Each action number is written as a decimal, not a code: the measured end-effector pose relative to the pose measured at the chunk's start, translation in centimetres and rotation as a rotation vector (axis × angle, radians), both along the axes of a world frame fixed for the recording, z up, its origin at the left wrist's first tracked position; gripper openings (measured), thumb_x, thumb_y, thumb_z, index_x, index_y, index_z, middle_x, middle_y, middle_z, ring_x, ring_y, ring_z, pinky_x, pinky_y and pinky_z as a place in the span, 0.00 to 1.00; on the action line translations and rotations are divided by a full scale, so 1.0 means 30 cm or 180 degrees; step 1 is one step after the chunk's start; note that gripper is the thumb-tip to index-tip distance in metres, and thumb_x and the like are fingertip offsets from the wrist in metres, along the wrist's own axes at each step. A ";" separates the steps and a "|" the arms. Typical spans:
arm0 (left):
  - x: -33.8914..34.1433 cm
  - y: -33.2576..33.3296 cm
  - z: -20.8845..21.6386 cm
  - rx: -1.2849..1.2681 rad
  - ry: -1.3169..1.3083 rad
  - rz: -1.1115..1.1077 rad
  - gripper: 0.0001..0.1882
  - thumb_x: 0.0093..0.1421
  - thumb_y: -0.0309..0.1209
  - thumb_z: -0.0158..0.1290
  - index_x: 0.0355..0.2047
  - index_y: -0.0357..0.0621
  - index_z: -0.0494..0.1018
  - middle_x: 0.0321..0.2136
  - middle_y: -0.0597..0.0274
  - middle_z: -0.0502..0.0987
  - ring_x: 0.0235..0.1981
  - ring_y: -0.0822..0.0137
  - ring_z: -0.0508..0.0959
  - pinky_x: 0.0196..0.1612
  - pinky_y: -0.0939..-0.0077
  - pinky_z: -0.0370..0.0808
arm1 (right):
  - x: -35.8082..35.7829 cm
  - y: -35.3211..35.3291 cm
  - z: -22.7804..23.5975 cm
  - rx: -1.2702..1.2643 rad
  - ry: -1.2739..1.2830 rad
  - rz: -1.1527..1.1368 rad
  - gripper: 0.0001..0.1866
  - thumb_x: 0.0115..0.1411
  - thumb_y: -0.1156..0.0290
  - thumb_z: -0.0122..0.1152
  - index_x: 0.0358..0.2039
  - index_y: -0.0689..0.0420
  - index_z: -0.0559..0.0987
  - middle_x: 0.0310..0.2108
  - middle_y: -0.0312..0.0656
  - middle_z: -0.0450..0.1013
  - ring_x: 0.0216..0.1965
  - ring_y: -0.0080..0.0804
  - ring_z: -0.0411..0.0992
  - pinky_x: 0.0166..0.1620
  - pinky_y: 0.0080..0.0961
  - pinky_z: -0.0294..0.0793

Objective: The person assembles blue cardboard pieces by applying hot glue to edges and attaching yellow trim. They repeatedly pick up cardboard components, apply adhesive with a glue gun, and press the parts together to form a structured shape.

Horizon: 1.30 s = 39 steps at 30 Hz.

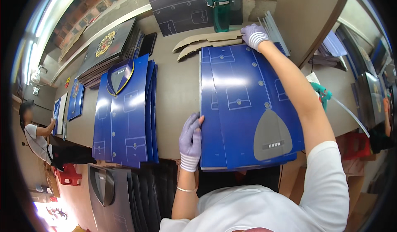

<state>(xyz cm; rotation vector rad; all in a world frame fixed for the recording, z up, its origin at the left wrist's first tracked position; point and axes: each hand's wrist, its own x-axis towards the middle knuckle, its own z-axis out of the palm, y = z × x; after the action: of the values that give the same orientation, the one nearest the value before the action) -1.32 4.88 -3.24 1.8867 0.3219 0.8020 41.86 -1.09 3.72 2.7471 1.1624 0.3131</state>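
A stack of blue printed card sheets (240, 79) lies in front of me, showing a jacket pattern with pockets, buttons and a grey collar-shaped panel (273, 137). My left hand (191, 139), in a lilac knit glove with bare fingertips showing, rests along the stack's left edge with its fingers stretched out. My right hand (254, 35), gloved alike, reaches over the stack to its far edge. Its fingers are closed on the right end of a brown cardboard strip (206, 38); the fingertips are partly hidden. A second notched cardboard strip (206, 49) lies just nearer.
Folded blue shirt-shaped bags (120, 124) stand left, dark ones (111, 199) below them. A black stack (107, 45) and a phone (147, 44) lie beyond. A green bottle (221, 12) stands at the back, a green glue gun (321, 92) right. Another person (39, 139) works far left.
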 end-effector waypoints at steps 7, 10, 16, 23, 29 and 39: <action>-0.002 -0.003 0.001 0.0155 -0.0061 0.0230 0.16 0.67 0.30 0.47 0.48 0.35 0.79 0.51 0.45 0.78 0.55 0.51 0.76 0.61 0.62 0.69 | 0.030 -0.009 0.026 0.0468 -0.0442 0.0111 0.09 0.60 0.68 0.57 0.37 0.48 0.85 0.36 0.40 0.82 0.45 0.40 0.77 0.46 0.36 0.76; -0.011 0.002 -0.004 0.0082 -0.0052 0.0275 0.16 0.67 0.29 0.46 0.48 0.33 0.78 0.50 0.45 0.78 0.54 0.51 0.77 0.61 0.62 0.69 | -0.148 -0.178 0.144 0.1393 -0.1005 0.0959 0.06 0.58 0.66 0.57 0.31 0.49 0.82 0.31 0.36 0.79 0.39 0.40 0.76 0.45 0.37 0.74; -0.011 0.004 -0.101 -0.0290 0.0008 0.0595 0.18 0.69 0.24 0.42 0.54 0.30 0.73 0.51 0.49 0.78 0.53 0.58 0.77 0.58 0.65 0.71 | -0.604 -0.647 0.057 0.1422 -0.0351 0.1124 0.06 0.52 0.74 0.62 0.32 0.54 0.79 0.34 0.40 0.78 0.40 0.41 0.75 0.45 0.39 0.73; -0.082 0.082 -0.084 -0.1349 -0.0912 0.0417 0.21 0.71 0.32 0.41 0.58 0.28 0.67 0.54 0.45 0.75 0.55 0.53 0.76 0.59 0.57 0.72 | -0.821 -0.957 0.054 0.2256 -0.0036 0.0454 0.08 0.56 0.72 0.65 0.36 0.58 0.81 0.37 0.44 0.80 0.41 0.44 0.77 0.47 0.35 0.76; -0.137 -0.167 0.252 0.0353 0.0151 -0.0038 0.13 0.61 0.22 0.54 0.47 0.33 0.76 0.48 0.49 0.78 0.49 0.55 0.79 0.56 0.64 0.74 | -0.497 -1.385 -0.146 0.2318 0.0089 -0.1531 0.22 0.56 0.53 0.67 0.41 0.59 0.83 0.33 0.46 0.81 0.35 0.40 0.79 0.41 0.32 0.77; 0.086 -0.322 0.163 0.2345 0.1355 0.0094 0.15 0.50 0.20 0.57 0.41 0.40 0.79 0.43 0.53 0.76 0.46 0.49 0.74 0.52 0.57 0.72 | -0.443 -1.160 -0.111 0.4215 0.1343 -0.0796 0.16 0.62 0.58 0.64 0.43 0.57 0.83 0.33 0.40 0.80 0.35 0.23 0.76 0.39 0.20 0.74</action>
<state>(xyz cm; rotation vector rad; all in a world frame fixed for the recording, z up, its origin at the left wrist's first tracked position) 1.26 -4.79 1.66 2.7611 0.3413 0.5640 28.57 -35.90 0.37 4.2251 0.7346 0.6794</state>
